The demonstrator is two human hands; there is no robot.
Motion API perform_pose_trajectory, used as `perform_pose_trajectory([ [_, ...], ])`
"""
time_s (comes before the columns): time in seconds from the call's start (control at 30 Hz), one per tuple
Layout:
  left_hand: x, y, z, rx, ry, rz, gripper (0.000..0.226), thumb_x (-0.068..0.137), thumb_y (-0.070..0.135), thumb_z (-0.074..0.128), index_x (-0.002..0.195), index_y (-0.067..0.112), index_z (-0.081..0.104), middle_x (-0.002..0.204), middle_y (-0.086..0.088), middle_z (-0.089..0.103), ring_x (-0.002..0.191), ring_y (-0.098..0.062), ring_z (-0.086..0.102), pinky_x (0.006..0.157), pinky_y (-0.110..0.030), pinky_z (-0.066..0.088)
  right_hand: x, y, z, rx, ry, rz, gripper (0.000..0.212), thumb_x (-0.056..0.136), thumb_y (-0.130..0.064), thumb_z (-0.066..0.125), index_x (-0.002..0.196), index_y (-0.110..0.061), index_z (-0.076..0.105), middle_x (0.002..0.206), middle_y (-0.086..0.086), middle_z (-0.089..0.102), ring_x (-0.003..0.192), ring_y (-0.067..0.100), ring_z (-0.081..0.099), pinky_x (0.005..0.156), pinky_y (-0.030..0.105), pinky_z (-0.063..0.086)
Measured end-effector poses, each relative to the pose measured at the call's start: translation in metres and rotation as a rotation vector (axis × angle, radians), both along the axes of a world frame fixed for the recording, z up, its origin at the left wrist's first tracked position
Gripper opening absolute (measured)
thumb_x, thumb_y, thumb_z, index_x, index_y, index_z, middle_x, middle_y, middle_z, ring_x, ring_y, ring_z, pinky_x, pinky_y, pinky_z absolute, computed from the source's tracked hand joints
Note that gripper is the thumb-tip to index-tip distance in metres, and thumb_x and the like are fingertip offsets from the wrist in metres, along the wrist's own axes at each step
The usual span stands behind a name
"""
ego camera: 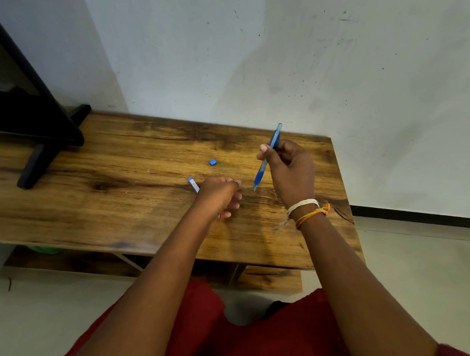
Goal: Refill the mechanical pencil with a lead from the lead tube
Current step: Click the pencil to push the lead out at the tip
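Note:
My right hand grips a blue mechanical pencil above the wooden table, tip pointing down and toward me, rear end up near the wall. My left hand rests on the table with its fingers curled; a small clear lead tube sticks out from its far left side, and the hand appears to hold it. A small blue cap lies loose on the table between the hands and the wall. Whether a lead is pinched in the left fingertips is too small to tell.
The wooden table stands against a grey wall. A black stand with a foot occupies the table's far left. A lower shelf runs under the table, and my red-clad legs are in front of it.

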State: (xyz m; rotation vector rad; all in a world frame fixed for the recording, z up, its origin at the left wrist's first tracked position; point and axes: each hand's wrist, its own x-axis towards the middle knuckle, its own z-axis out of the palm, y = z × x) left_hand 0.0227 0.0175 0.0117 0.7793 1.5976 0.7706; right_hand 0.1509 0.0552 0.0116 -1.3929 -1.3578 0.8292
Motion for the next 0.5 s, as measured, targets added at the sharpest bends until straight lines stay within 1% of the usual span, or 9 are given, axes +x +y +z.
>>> perform_pose_trajectory([
  [0.07, 0.000, -0.001, 0.000, 0.002, 0.002, 0.000, 0.026, 0.092, 0.024, 0.050, 0.110, 0.013, 0.066, 0.092, -0.005, 0.067, 0.072, -0.015, 0.060, 0.065, -0.027, 0.044, 0.000, 0.000, 0.002, -0.043, 0.108, 0.059, 0.010, 0.097, -0.014, 0.052, 0.103, -0.012, 0.060, 0.077, 0.002, 0.066, 0.074, 0.014, 0.068, 0.070, 0.025, 0.056],
  [0.1, 0.000, -0.001, 0.000, 0.003, 0.000, 0.001, 0.026, 0.092, 0.024, 0.050, 0.110, 0.013, 0.066, 0.092, -0.005, 0.067, 0.072, -0.015, 0.060, 0.065, -0.026, 0.044, -0.001, 0.000, 0.004, -0.072, 0.175, 0.086, 0.012, 0.099, -0.011, 0.046, 0.104, -0.015, 0.056, 0.075, 0.002, 0.062, 0.072, 0.015, 0.065, 0.071, 0.029, 0.055],
  [0.17, -0.001, -0.002, 0.000, 0.005, -0.001, -0.002, 0.026, 0.092, 0.024, 0.050, 0.111, 0.013, 0.066, 0.093, -0.005, 0.067, 0.074, -0.016, 0.060, 0.065, -0.026, 0.044, 0.000, -0.001, 0.007, -0.150, 0.362, 0.122, 0.015, 0.101, -0.013, 0.040, 0.100, -0.017, 0.054, 0.070, 0.000, 0.049, 0.064, 0.012, 0.052, 0.065, 0.030, 0.048],
  [0.2, -0.001, -0.002, 0.000, 0.007, 0.000, -0.004, 0.026, 0.093, 0.024, 0.050, 0.111, 0.013, 0.065, 0.093, -0.005, 0.067, 0.075, -0.016, 0.061, 0.065, -0.026, 0.045, 0.001, -0.002, 0.010, -0.203, 0.478, 0.132, 0.016, 0.102, -0.019, 0.040, 0.094, -0.017, 0.055, 0.067, 0.000, 0.043, 0.060, 0.011, 0.044, 0.061, 0.029, 0.042],
  [0.27, -0.001, -0.001, 0.001, 0.008, 0.001, -0.005, 0.027, 0.093, 0.023, 0.050, 0.112, 0.013, 0.065, 0.095, -0.006, 0.067, 0.077, -0.017, 0.060, 0.065, -0.026, 0.044, 0.004, -0.001, 0.015, -0.305, 0.647, 0.154, 0.034, 0.099, -0.042, 0.039, 0.082, -0.016, 0.052, 0.064, -0.002, 0.035, 0.056, 0.011, 0.034, 0.058, 0.026, 0.031],
  [0.3, -0.001, -0.001, 0.001, 0.006, 0.001, -0.003, 0.027, 0.093, 0.023, 0.050, 0.112, 0.012, 0.065, 0.095, -0.006, 0.067, 0.078, -0.018, 0.060, 0.064, -0.026, 0.044, 0.006, -0.001, 0.017, -0.333, 0.684, 0.168, 0.043, 0.097, -0.052, 0.036, 0.076, -0.017, 0.049, 0.062, -0.001, 0.033, 0.055, 0.011, 0.031, 0.058, 0.027, 0.029],
  [0.33, -0.001, -0.001, 0.001, 0.005, 0.001, -0.003, 0.027, 0.093, 0.023, 0.050, 0.112, 0.012, 0.065, 0.095, -0.007, 0.067, 0.078, -0.018, 0.060, 0.064, -0.026, 0.044, 0.007, -0.001, 0.018, -0.344, 0.710, 0.179, 0.049, 0.095, -0.058, 0.032, 0.071, -0.017, 0.045, 0.062, -0.001, 0.030, 0.055, 0.012, 0.029, 0.057, 0.028, 0.027],
  [0.37, 0.000, 0.000, 0.002, 0.005, 0.001, -0.004, 0.027, 0.093, 0.023, 0.050, 0.112, 0.012, 0.065, 0.096, -0.007, 0.067, 0.079, -0.018, 0.060, 0.064, -0.026, 0.044, 0.008, 0.000, 0.019, -0.351, 0.733, 0.187, 0.052, 0.095, -0.060, 0.030, 0.067, -0.017, 0.042, 0.062, 0.000, 0.027, 0.055, 0.012, 0.026, 0.057, 0.029, 0.026],
  [0.5, 0.001, -0.001, 0.002, 0.006, 0.001, -0.010, 0.027, 0.093, 0.022, 0.049, 0.114, 0.012, 0.064, 0.096, -0.007, 0.067, 0.076, -0.017, 0.060, 0.063, -0.025, 0.044, 0.010, 0.001, 0.021, -0.384, 0.787, 0.181, 0.051, 0.096, -0.054, 0.030, 0.061, -0.018, 0.036, 0.060, 0.001, 0.021, 0.054, 0.014, 0.022, 0.056, 0.030, 0.023],
])
